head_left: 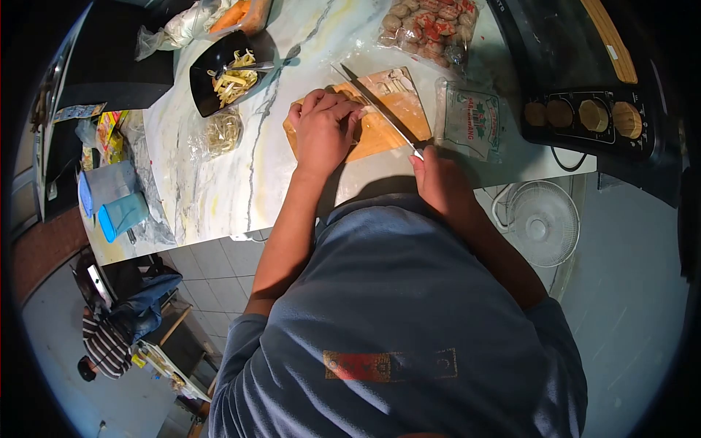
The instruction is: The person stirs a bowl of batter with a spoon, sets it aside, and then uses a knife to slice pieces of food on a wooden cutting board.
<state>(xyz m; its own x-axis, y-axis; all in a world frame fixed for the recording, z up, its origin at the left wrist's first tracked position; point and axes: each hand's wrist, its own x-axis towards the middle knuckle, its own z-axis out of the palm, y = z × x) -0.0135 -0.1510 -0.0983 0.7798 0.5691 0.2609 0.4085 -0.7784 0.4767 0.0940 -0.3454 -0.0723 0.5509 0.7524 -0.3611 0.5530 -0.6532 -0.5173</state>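
Note:
A wooden cutting board [394, 146] lies at the counter's front edge. My right hand [441, 179] is closed round the handle of a long knife [387, 119], whose blade slants up and left across the board. On the board's left half rests my left hand [324, 131], fingers curled together beside the blade; what lies under them is mostly hidden, with a small pale piece at the fingertips. Thin pale strips [398, 79] sit at the board's upper right corner.
Left of the board are a black bowl [201, 82] of sliced food and a clear bag [223, 133]. Bagged round items [431, 29] lie behind; a printed bag [469, 120] and black oven [584, 80] are right. A person [109, 343] is at lower left.

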